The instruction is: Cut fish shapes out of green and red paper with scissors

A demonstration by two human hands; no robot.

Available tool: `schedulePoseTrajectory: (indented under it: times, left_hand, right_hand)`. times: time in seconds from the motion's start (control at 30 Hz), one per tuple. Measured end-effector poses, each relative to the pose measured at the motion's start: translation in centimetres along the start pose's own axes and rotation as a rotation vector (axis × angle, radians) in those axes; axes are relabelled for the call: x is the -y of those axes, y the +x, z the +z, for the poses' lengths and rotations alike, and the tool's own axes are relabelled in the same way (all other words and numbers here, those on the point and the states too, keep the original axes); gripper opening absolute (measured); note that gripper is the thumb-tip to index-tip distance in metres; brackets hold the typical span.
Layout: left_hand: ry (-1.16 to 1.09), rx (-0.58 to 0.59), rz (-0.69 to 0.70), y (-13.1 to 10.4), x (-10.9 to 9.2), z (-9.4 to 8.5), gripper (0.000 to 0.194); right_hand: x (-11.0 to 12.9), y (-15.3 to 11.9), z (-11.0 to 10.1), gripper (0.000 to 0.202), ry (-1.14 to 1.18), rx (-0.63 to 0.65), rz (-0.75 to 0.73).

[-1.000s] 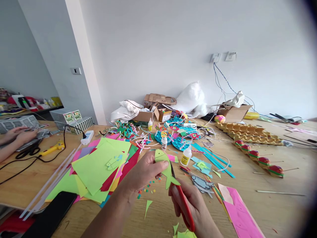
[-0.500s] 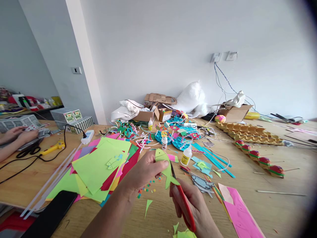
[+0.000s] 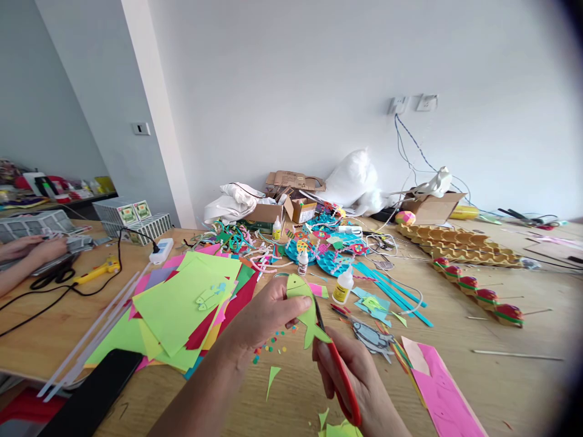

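In the head view, a yellow-labelled glue bottle stood on the desk, and everything sat around it. Just left of the bottle and nearer the person, a green paper fish was held up off the wood. The left hand pinched its body, thumb on top, while the right hand gripped red-handled scissors, their blades lying along the edge just above the tail. How far the blades were parted I could not tell.

To my mind, that narrow neck was the delicate spot: short snips, the paper turned into the blades rather than the scissors twisted, and the left thumb kept clear of the edge. A hard pull there could tear the tail.

Left of the bottle lay a pile of coloured paper; on its near side were confetti dots and a green offcut.
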State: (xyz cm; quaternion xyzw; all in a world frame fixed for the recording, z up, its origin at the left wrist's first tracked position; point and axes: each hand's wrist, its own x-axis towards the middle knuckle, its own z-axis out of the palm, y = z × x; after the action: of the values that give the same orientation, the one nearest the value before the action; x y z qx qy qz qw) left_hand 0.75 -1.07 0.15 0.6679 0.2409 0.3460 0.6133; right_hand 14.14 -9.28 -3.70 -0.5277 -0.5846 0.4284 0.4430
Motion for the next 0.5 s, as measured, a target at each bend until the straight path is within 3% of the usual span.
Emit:
schedulePoseTrajectory:
  times: [0.5]
  left_hand:
    - [0.002,0.03,-0.011,-0.1,-0.34,-0.17,0.018]
  right_hand:
    - [-0.17,0.02,-0.1,0.043,-0.046,0.028,-0.006]
